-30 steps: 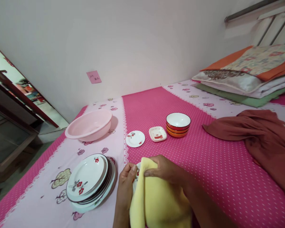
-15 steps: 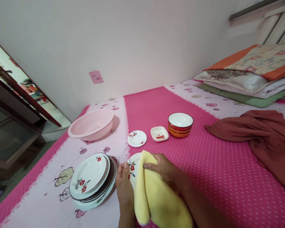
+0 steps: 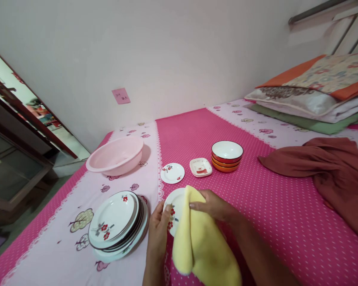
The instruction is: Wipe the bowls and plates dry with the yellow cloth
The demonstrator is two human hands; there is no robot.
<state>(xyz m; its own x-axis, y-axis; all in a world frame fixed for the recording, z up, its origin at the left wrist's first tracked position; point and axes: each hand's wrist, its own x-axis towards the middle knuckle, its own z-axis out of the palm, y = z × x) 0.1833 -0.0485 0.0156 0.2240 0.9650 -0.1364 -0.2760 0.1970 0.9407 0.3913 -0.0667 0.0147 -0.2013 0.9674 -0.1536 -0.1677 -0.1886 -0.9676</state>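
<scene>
My left hand (image 3: 160,220) grips the left rim of a white plate (image 3: 175,198) with red flowers, thumb on top. A yellow cloth (image 3: 205,242) is pinched in my right hand (image 3: 213,205) and drapes over the plate's right side, hiding that part. Left of my hands stands a stack of plates (image 3: 116,218), the top one white with red flowers and a dark rim. Beyond the held plate lie a small round floral plate (image 3: 172,173) and a small square dish (image 3: 201,167). Several stacked bowls (image 3: 227,155), orange and red outside, stand beside the dish.
A pink basin (image 3: 116,155) sits at the back left of the pink patterned bedspread (image 3: 185,135). Brown-red clothing (image 3: 322,171) lies on the right. Folded bedding and a pillow (image 3: 310,99) are piled at the far right, against the wall (image 3: 179,51).
The held plate has shifted slightly right, and more of its face shows. My right hand and the cloth have moved a little to the right over it.
</scene>
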